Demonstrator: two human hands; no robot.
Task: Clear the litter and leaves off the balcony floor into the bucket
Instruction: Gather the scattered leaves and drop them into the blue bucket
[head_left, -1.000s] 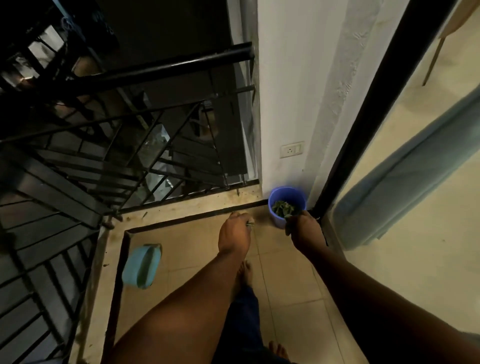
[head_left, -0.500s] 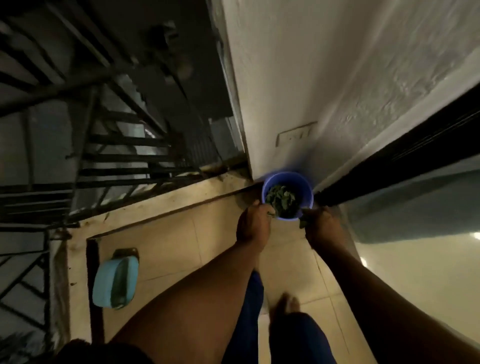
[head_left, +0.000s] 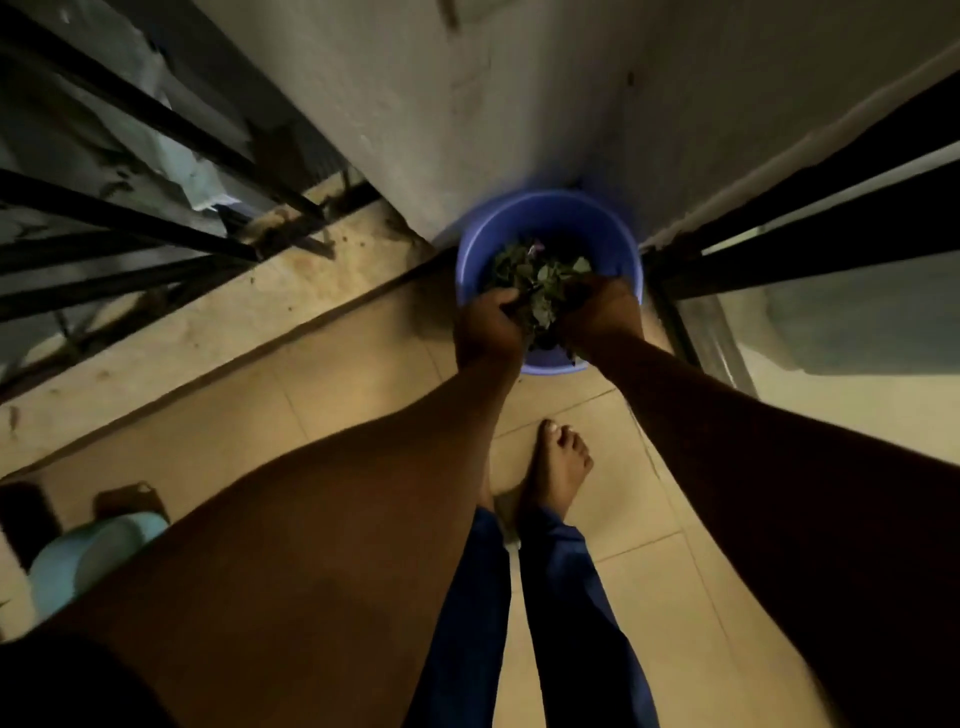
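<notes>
Both of your hands have come up off the floor tiles and now meet over the bucket (head_left: 550, 218), which a second ago lay just ahead of them. Your left hand (head_left: 488, 327) and right hand (head_left: 602, 312) press one clump of leaves (head_left: 540, 286) between them, fingers curled round it, above the bucket's near rim. More leaves lie inside the bucket, just beyond your fingertips. One purple bucket stands in the corner where the wall (head_left: 415, 104) meets the door frame (head_left: 831, 218). One bare foot (head_left: 561, 467) shows below your hands, and one pale blue container (head_left: 88, 561) sits well off behind your left arm.
</notes>
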